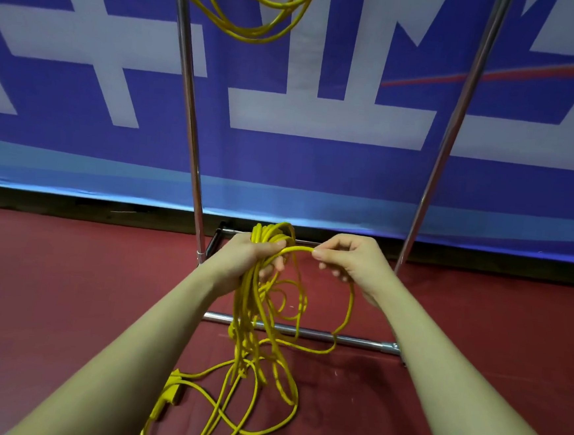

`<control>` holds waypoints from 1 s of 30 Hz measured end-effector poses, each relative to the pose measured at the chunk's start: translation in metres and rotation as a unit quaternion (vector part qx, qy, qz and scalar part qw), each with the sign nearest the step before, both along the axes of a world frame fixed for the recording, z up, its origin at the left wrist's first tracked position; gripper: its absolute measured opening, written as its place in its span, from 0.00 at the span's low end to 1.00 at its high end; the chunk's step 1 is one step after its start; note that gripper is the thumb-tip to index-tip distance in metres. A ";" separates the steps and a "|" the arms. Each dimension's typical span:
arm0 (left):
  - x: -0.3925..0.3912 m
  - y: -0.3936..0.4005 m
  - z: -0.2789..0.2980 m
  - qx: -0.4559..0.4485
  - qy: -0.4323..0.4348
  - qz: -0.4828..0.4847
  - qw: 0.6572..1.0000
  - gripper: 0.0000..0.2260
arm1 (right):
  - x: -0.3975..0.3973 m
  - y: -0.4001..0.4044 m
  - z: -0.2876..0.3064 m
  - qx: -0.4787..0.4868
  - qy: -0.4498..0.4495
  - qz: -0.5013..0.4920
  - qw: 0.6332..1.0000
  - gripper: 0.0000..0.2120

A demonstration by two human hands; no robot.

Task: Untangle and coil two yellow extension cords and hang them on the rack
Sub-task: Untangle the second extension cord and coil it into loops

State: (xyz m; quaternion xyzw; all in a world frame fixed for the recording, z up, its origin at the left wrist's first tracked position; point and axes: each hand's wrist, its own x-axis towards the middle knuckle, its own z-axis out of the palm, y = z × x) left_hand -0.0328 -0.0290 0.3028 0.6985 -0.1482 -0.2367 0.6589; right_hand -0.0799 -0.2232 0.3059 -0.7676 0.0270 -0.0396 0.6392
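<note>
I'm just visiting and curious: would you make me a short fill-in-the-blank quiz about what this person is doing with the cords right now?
1. The left hand grips a bundle of loops of the ____ extension cord.
2. The right hand pinches a single strand that arches over to the ____ hand.
3. A second coiled cord already hangs at the top of the metal ____.
4. The cord's plug end lies on the ____ floor.

Missing words: yellow; left; rack; red
</note>
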 end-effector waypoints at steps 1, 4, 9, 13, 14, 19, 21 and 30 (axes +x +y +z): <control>0.001 -0.001 -0.001 -0.032 0.005 0.009 0.999 0.16 | -0.001 -0.001 -0.002 0.005 0.014 0.014 1.000 0.05; 0.009 0.002 0.003 -0.129 0.062 0.054 0.988 0.13 | -0.005 -0.007 -0.015 0.024 0.079 0.061 0.995 0.04; 0.014 0.013 0.006 -0.121 0.063 0.071 0.988 0.13 | -0.008 -0.016 -0.027 0.095 0.059 0.018 0.994 0.04; 0.014 0.015 0.002 -0.056 0.043 0.074 0.995 0.10 | -0.006 -0.018 -0.014 0.092 -0.042 -0.021 0.995 0.07; 0.015 0.016 0.001 -0.049 0.044 0.072 0.995 0.10 | -0.006 -0.018 -0.010 0.069 -0.054 -0.021 0.996 0.07; 0.013 0.019 0.004 -0.026 0.035 0.050 0.998 0.08 | -0.002 -0.012 0.004 -0.031 -0.083 0.021 0.996 0.08; 0.011 0.017 0.004 -0.011 0.028 0.037 0.999 0.08 | 0.000 -0.005 0.004 -0.045 -0.087 0.040 0.994 0.07; -0.003 -0.006 -0.006 0.018 0.019 -0.006 1.000 0.12 | 0.000 0.014 -0.003 -0.091 -0.089 0.082 0.989 0.05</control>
